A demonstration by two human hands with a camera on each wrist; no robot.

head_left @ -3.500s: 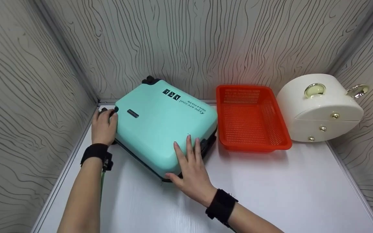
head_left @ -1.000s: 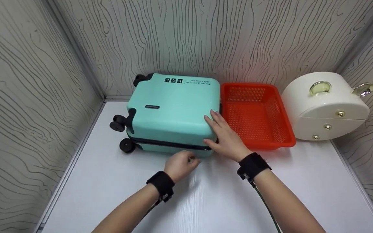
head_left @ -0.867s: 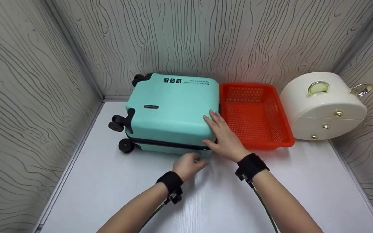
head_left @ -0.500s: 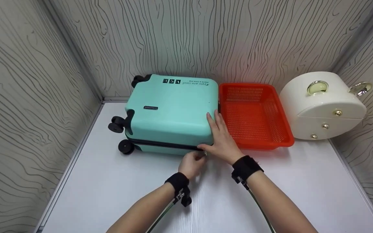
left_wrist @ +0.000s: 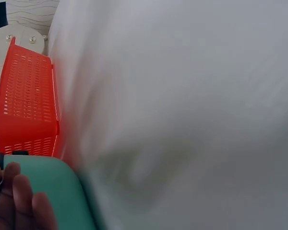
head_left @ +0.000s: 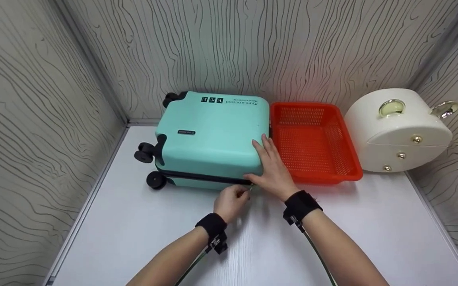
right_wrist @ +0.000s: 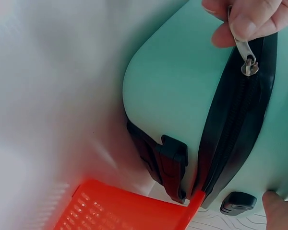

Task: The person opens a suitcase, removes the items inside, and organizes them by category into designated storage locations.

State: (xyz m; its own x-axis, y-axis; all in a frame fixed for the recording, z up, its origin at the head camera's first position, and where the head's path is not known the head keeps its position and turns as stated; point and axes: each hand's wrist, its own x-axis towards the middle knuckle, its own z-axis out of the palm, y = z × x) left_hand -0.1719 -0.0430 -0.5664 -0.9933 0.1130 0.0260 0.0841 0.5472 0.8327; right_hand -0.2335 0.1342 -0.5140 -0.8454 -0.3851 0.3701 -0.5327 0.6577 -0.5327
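Note:
A mint-green hard-shell suitcase (head_left: 217,135) lies flat, wheels to the left, with a black zipper band (head_left: 205,177) along its front side. My left hand (head_left: 231,202) is at the front right corner, pinching the metal zipper pull (right_wrist: 245,50) between thumb and finger; the right wrist view shows this clearly. My right hand (head_left: 274,174) rests on the same corner with its fingers spread over the shell and its thumb by the zipper. Curled fingers of the left hand show at the lower left of the left wrist view, in front of the suitcase.
A red perforated plastic basket (head_left: 352,174) stands against the suitcase's right end. Right of it is a white rounded case (head_left: 396,119) with gold knobs and a mirror-like handle. Patterned panels (head_left: 229,47) enclose the white table (head_left: 141,238) at the back and sides.
The suitcase has turned from a slant to lie along the back wall, against the basket. My left hand has gone from its wheel corner to the front right and taken hold of the zipper pull.

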